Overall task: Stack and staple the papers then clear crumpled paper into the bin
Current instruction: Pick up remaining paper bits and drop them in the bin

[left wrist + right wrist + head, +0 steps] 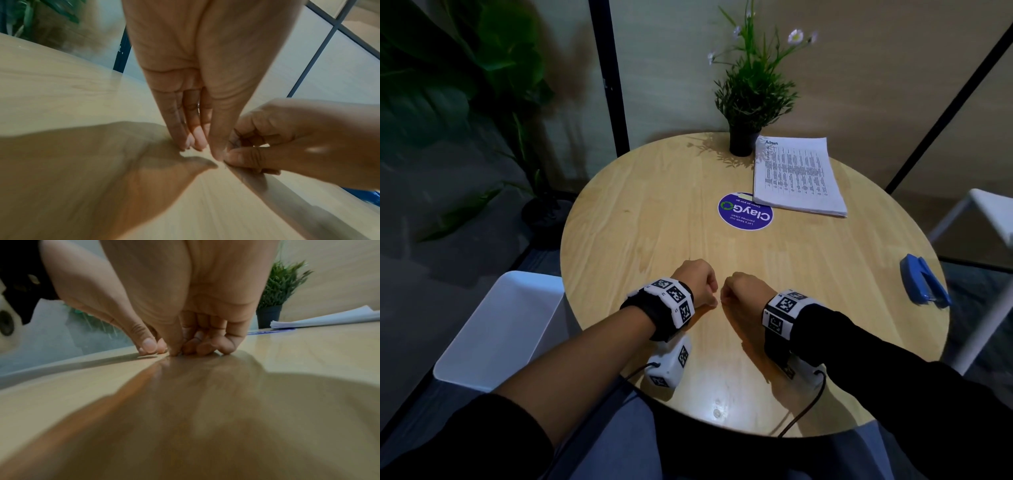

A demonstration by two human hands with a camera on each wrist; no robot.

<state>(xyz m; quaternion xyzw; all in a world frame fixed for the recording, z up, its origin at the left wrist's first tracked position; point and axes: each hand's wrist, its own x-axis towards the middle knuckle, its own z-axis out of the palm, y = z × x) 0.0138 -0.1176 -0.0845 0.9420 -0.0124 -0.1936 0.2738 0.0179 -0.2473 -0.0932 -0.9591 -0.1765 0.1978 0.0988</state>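
Observation:
A stack of printed papers (796,174) lies squared up at the far right of the round wooden table (647,205), and shows again in the right wrist view as papers (329,319). The blue stapler (923,282) sits at the table's right edge. My left hand (697,282) and right hand (743,291) rest side by side near the front middle, both curled into fists with knuckles almost touching. The left wrist view shows the left hand (185,97) with fingertips on the wood and the right hand (287,138) beside it, both holding nothing. No crumpled paper is in view.
A white bin (493,329) stands on the floor left of the table, below its edge. A potted plant (748,102) stands at the back beside the papers. A round purple sticker (743,214) lies flat mid-table. A white stool (989,212) is at the right.

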